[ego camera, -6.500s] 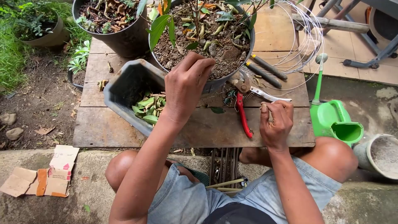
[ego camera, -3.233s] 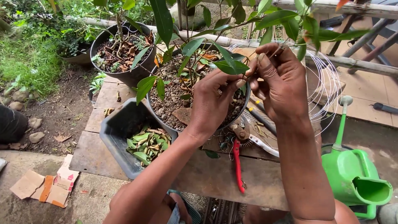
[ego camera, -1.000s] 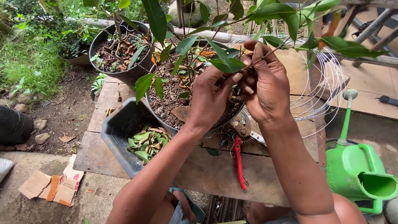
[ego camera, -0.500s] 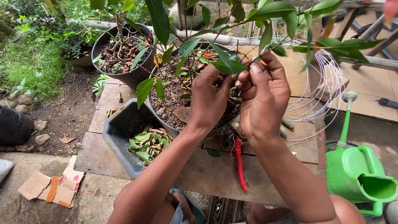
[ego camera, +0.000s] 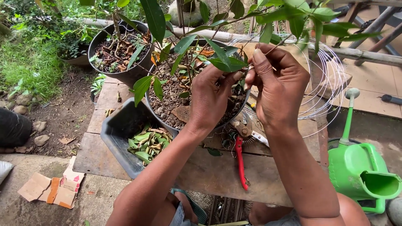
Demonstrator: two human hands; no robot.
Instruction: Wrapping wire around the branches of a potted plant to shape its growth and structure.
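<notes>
Both hands are raised over a black pot (ego camera: pixel 240 111) of stony soil holding a small leafy plant (ego camera: pixel 222 62). My left hand (ego camera: pixel 211 98) pinches a thin branch of the plant by a green leaf. My right hand (ego camera: pixel 278 86) is closed on the same branch just to the right, with a thin silver wire at its fingertips. A loose coil of that wire (ego camera: pixel 331 83) loops behind my right hand. Red-handled pruning shears (ego camera: pixel 240 161) lie on the wooden table (ego camera: pixel 96 150) below my hands.
A dark grey tub (ego camera: pixel 115 136) of cut leaves sits left of the pot. A second black pot (ego camera: pixel 113 54) with dry leaves stands behind it. A green watering can (ego camera: pixel 360 167) is at the right. Torn cardboard (ego camera: pixel 52 190) lies on the concrete.
My hands rose from the table to the plant's branch. Over the last second they shifted slightly while working the wire on the branch.
</notes>
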